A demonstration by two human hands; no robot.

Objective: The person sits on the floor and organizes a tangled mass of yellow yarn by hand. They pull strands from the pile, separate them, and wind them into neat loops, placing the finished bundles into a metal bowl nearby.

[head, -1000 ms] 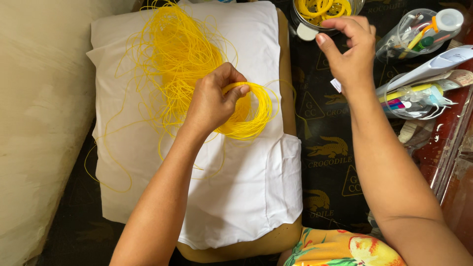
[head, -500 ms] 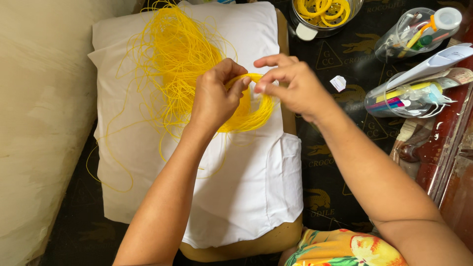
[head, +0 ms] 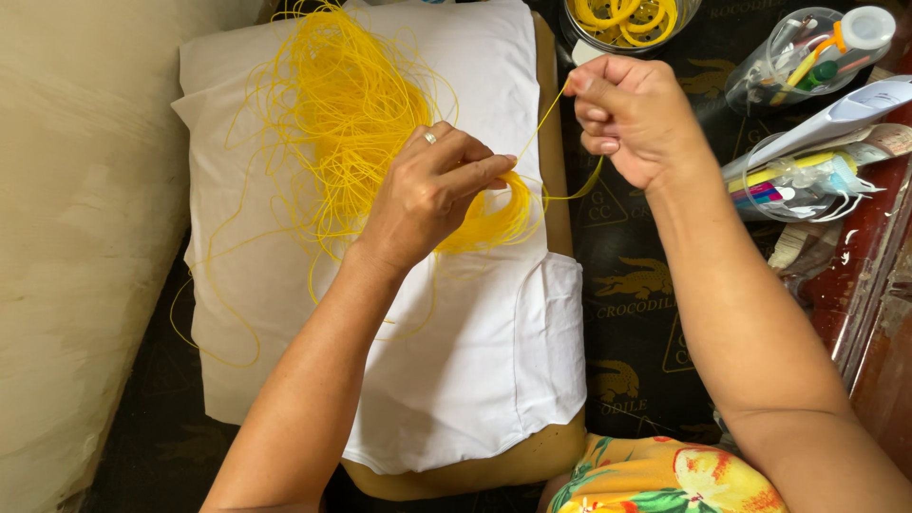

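Observation:
My left hand [head: 432,190] pinches a wound ring of yellow cord [head: 494,223] on a white pillow [head: 475,351]. A loose tangle of the same yellow cord [head: 332,104] spreads over the pillow's upper part, behind that hand. My right hand [head: 632,114] is closed on a single yellow strand [head: 541,119] that runs taut from the ring up to its fingers, with the strand's tail hanging below the fist. The two hands are a short way apart, the right one off the pillow's right edge.
A round container of finished yellow rings [head: 627,19] stands at the top. Clear plastic jars with pens and markers [head: 807,52] lie at the right beside a rolled paper [head: 836,119]. Dark printed cloth [head: 636,313] covers the floor; a beige wall [head: 76,237] is at the left.
My right hand came from the container to the ring, took a strand, and has now pulled it up and to the right. My left hand kept hold of the ring.

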